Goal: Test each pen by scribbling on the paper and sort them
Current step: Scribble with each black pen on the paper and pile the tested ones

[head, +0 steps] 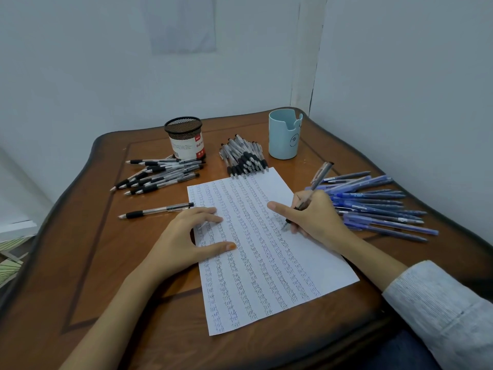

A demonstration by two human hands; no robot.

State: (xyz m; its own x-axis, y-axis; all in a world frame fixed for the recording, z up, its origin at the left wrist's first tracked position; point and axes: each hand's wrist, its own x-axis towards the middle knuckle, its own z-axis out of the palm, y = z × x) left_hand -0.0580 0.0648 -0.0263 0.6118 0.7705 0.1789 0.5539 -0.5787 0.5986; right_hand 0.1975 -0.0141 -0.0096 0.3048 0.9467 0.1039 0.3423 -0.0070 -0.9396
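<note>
Wooden table (80,263) fills a pale corner. Her right hand (312,217) pinches a pen (312,190), tip touching the paper (314,263); the left hand (184,236) lies flat, fingers spread over the sheet's left edge. Blue pens (378,206) crowd the right.

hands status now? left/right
Left hand: open, fingers flat, pressing the paper.
Right hand: gripping a pen, tip on the paper.

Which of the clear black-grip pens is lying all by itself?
The single pen just left of the paper, near the left hand. The others lie grouped: a fanned pile by the mesh cup, a tight bundle above the paper.
</note>
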